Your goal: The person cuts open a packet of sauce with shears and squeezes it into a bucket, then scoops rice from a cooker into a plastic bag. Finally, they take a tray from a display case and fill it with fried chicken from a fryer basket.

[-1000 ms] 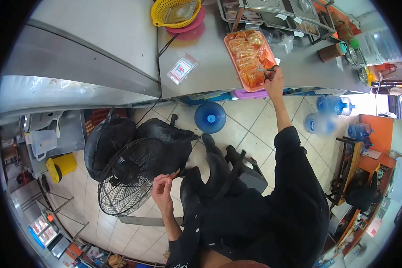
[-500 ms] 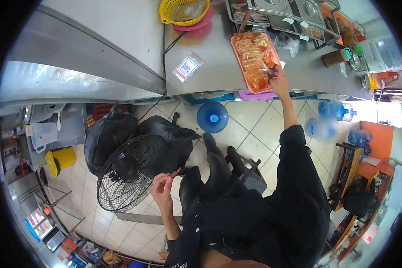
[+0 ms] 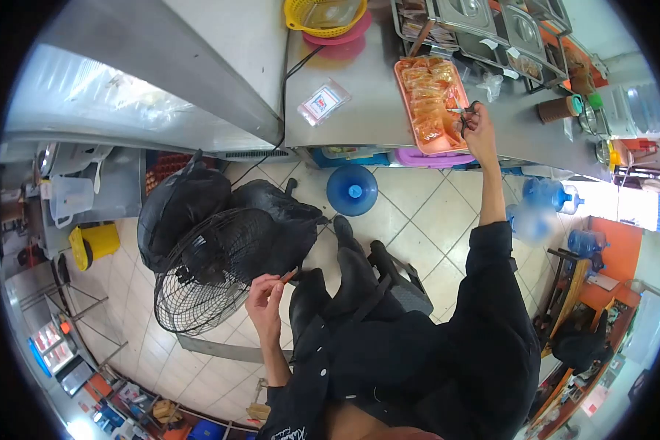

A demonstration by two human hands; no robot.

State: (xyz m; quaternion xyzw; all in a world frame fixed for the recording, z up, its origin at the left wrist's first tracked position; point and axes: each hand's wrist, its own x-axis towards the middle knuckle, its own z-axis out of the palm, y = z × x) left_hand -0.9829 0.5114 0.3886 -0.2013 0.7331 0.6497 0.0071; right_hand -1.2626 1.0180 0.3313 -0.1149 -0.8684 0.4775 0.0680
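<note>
My right hand [image 3: 479, 136] is closed round the handles of a small pair of scissors [image 3: 457, 111]. The blades point left, over the right side of a pink tray [image 3: 463, 144]. Several clear packets [image 3: 427, 95] filled with something orange lie in rows on that tray, which rests on the steel counter. Down at the left, away from the counter, my left hand [image 3: 264, 297] pinches a small, thin reddish-brown piece [image 3: 290, 276]; its kind is too small to make out. A black floor fan [image 3: 205, 271] stands just left of that hand.
On the counter [image 3: 374, 110] lie a printed clear bag [image 3: 323, 103], a yellow basket [image 3: 326, 18] and a steel rack of lidded pans [image 3: 484, 29]. A blue water jug [image 3: 352, 191] stands on the floor before it. Black bags [image 3: 183, 213] sit behind the fan.
The view has shifted a little. My right hand and the scissors have moved slightly right relative to the tray. My left hand still pinches the small piece.
</note>
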